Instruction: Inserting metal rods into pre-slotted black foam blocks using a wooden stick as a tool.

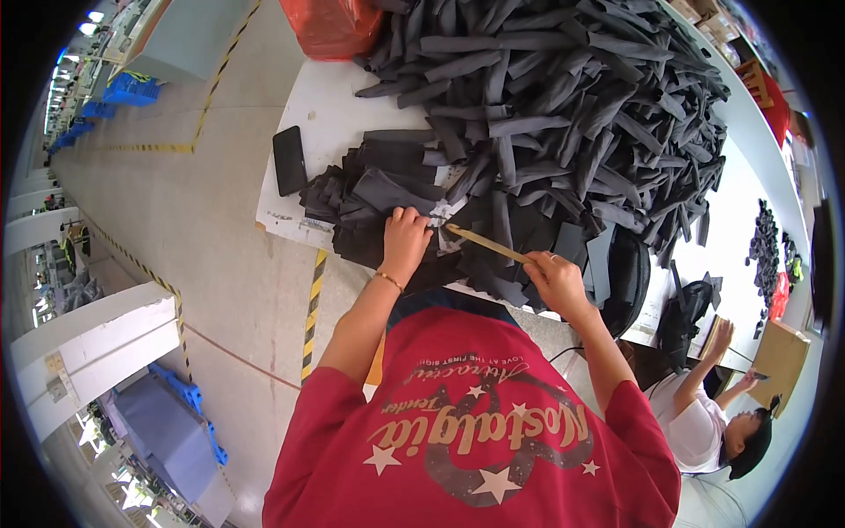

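My right hand (556, 282) grips one end of a flat yellowish stick (488, 244). The stick slants up to the left, and its far tip lies close to my left fingers, over dark cloth. My left hand (407, 242) is closed, fingers bent, at the edge of a dark fabric piece; its exact grip is partly hidden. Under and beyond that hand lies a stack of flat dark grey fabric pieces (380, 187). A great heap of dark grey fabric tubes (563, 114) covers the table ahead and to the right.
A black phone (289, 161) lies at the left edge of the white table (327, 104). At the far side stands a red plastic bag (330, 26). Black bags (627, 280) sit at the right. A co-worker in a white shirt (691, 422) is at the lower right.
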`<state>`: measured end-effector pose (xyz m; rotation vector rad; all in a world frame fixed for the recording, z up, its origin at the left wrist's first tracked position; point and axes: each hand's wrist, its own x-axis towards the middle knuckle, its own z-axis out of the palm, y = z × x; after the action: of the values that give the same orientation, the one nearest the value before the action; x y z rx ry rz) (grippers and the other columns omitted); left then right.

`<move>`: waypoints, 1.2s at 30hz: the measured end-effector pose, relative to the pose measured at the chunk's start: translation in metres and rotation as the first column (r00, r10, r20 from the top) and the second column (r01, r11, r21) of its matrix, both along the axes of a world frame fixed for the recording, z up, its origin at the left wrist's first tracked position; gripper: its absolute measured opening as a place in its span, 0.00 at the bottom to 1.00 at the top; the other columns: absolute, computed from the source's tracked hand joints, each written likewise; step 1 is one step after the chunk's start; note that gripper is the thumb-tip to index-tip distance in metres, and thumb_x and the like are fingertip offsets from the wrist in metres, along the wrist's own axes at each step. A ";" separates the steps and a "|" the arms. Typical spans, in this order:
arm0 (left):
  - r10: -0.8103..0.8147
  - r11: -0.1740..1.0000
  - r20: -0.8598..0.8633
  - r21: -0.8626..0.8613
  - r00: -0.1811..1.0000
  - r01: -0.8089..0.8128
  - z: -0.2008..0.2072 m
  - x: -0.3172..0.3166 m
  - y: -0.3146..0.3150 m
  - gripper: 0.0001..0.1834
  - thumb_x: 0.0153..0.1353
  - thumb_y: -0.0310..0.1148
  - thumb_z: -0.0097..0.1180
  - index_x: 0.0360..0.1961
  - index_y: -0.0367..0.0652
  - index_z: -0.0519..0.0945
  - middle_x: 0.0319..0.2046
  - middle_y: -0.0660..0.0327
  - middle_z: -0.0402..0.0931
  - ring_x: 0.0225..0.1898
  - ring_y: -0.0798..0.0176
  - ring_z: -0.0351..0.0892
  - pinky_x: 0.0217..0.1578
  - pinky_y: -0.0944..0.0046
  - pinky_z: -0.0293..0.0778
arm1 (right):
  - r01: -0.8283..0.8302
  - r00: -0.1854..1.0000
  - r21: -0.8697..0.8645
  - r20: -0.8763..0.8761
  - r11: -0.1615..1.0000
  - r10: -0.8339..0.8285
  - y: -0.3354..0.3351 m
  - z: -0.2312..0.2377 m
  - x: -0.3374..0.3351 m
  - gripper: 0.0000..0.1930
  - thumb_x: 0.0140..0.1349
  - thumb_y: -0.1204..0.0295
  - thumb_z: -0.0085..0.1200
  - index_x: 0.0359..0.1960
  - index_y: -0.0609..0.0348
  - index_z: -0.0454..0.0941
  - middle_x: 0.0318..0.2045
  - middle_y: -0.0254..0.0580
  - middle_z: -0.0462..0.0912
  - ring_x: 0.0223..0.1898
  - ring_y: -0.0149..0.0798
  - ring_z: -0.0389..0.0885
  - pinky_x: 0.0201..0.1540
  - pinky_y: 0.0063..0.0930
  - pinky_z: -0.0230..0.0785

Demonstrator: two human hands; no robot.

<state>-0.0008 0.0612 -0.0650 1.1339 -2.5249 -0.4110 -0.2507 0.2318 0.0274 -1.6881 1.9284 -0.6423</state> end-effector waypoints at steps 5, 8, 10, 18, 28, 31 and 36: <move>-0.137 0.981 -0.067 0.127 0.988 0.145 0.000 0.000 -0.013 0.04 0.49 0.30 0.63 0.28 0.45 0.82 0.30 0.62 0.71 0.39 0.56 0.69 0.39 0.59 0.68 | 0.003 0.999 0.031 -0.038 1.000 -0.001 0.006 0.002 -0.001 0.09 0.61 0.69 0.55 0.40 0.59 0.78 0.28 0.45 0.80 0.29 0.48 0.80 0.31 0.38 0.71; -0.116 0.979 -0.207 0.139 0.971 0.147 0.022 0.003 -0.010 0.03 0.51 0.29 0.62 0.28 0.44 0.82 0.30 0.62 0.71 0.38 0.55 0.69 0.40 0.59 0.68 | -0.023 0.995 -0.033 -0.093 0.999 0.019 0.005 0.001 0.001 0.08 0.61 0.68 0.55 0.38 0.57 0.78 0.27 0.41 0.79 0.27 0.46 0.80 0.29 0.38 0.73; -0.124 0.975 -0.227 0.155 0.966 0.161 0.031 0.005 -0.008 0.03 0.51 0.29 0.62 0.28 0.43 0.82 0.31 0.62 0.71 0.38 0.55 0.69 0.41 0.58 0.68 | -0.032 0.987 -0.043 -0.158 0.999 0.025 0.003 -0.001 0.002 0.07 0.61 0.68 0.55 0.38 0.56 0.78 0.26 0.40 0.78 0.26 0.44 0.81 0.28 0.37 0.73; -0.114 0.974 -0.283 0.157 0.952 0.163 0.047 0.012 -0.008 0.04 0.51 0.30 0.63 0.29 0.45 0.83 0.34 0.64 0.73 0.41 0.56 0.68 0.43 0.58 0.67 | -0.099 0.969 -0.081 -0.234 0.992 0.077 -0.002 0.005 0.004 0.07 0.60 0.67 0.56 0.36 0.55 0.79 0.24 0.38 0.76 0.26 0.42 0.80 0.27 0.36 0.73; -0.103 0.978 -0.309 0.142 0.945 0.154 0.050 0.015 -0.007 0.03 0.51 0.31 0.63 0.29 0.47 0.84 0.34 0.66 0.74 0.45 0.56 0.68 0.45 0.57 0.66 | -0.095 0.971 -0.114 -0.230 0.989 0.066 0.000 0.015 0.010 0.06 0.59 0.68 0.56 0.37 0.53 0.79 0.23 0.38 0.74 0.26 0.42 0.80 0.27 0.37 0.72; -0.132 0.975 -0.325 0.131 0.936 0.182 0.055 0.011 -0.003 0.03 0.51 0.32 0.63 0.28 0.47 0.84 0.34 0.66 0.74 0.45 0.56 0.68 0.45 0.57 0.66 | -0.113 0.965 -0.086 -0.245 0.990 0.089 -0.003 0.006 0.013 0.07 0.60 0.68 0.55 0.38 0.54 0.78 0.25 0.39 0.76 0.27 0.43 0.80 0.28 0.37 0.72; -0.228 0.967 -0.331 0.030 0.916 0.251 0.100 -0.028 0.033 0.05 0.50 0.33 0.64 0.30 0.49 0.83 0.41 0.64 0.74 0.53 0.54 0.67 0.55 0.55 0.61 | 0.067 0.983 -0.132 0.179 0.989 -0.043 -0.032 -0.009 0.059 0.10 0.60 0.73 0.53 0.44 0.59 0.77 0.34 0.51 0.81 0.36 0.53 0.81 0.35 0.42 0.72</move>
<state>-0.0287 0.0945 0.0349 0.7075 -2.3716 -0.6967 -0.1913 0.2001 0.0187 -1.6040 1.8481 -0.9328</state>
